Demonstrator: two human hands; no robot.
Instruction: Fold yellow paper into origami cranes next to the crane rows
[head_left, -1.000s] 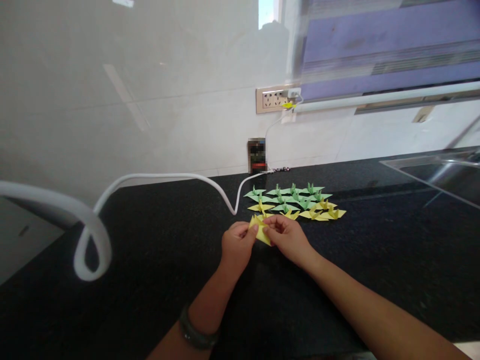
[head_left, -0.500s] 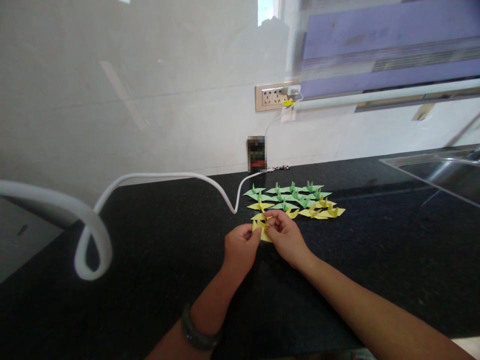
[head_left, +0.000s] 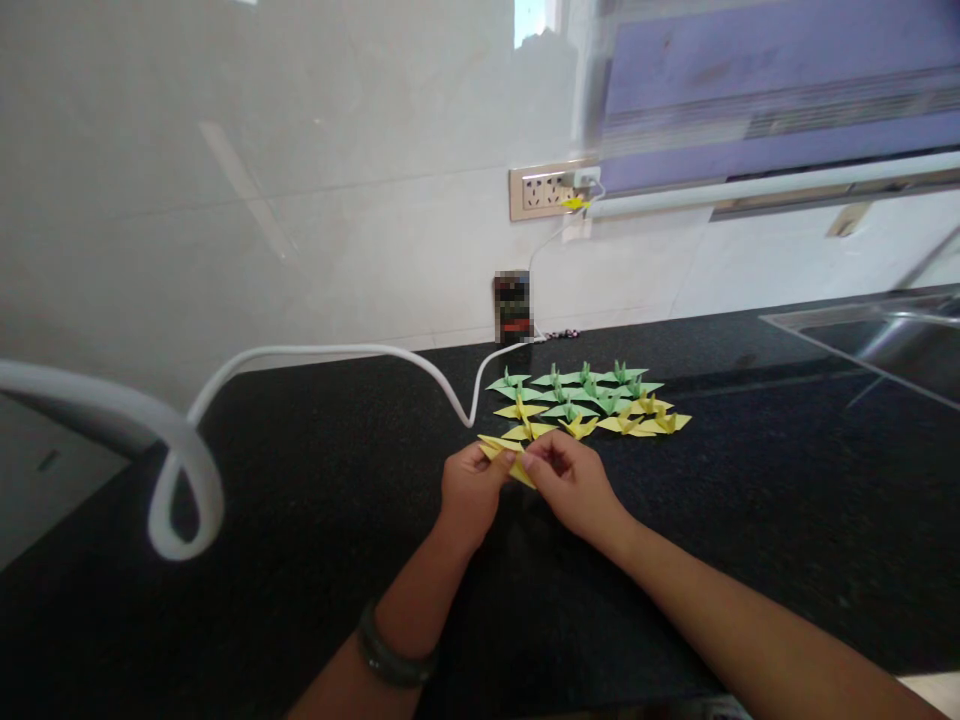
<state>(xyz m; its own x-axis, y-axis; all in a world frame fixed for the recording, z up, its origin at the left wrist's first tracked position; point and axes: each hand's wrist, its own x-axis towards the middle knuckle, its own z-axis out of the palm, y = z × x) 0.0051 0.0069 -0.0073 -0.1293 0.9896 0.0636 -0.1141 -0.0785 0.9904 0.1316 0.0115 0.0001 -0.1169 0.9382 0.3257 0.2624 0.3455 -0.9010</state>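
Observation:
Between both hands is a piece of folded yellow paper [head_left: 495,447], tilted, with a long pointed flap towards the left. My left hand [head_left: 472,492] pinches it from the left, thumb on top. My right hand [head_left: 568,480] grips its right part between thumb and fingers, which partly hide it. Just beyond my fingers stand several yellow paper cranes [head_left: 628,426], one of them close behind the held paper. Several green paper cranes [head_left: 568,410] sit in rows behind these.
A thick white cable [head_left: 330,350] loops across the left side of the black countertop [head_left: 300,540]. A pixelated dark device [head_left: 513,308] leans on the wall below a socket panel [head_left: 534,192] with a white charger. At the right is a sink [head_left: 885,345].
The yellow paper has been turned in my hands, and its pointed flap now sticks out to the left. My right fingers have drawn down from the cranes behind.

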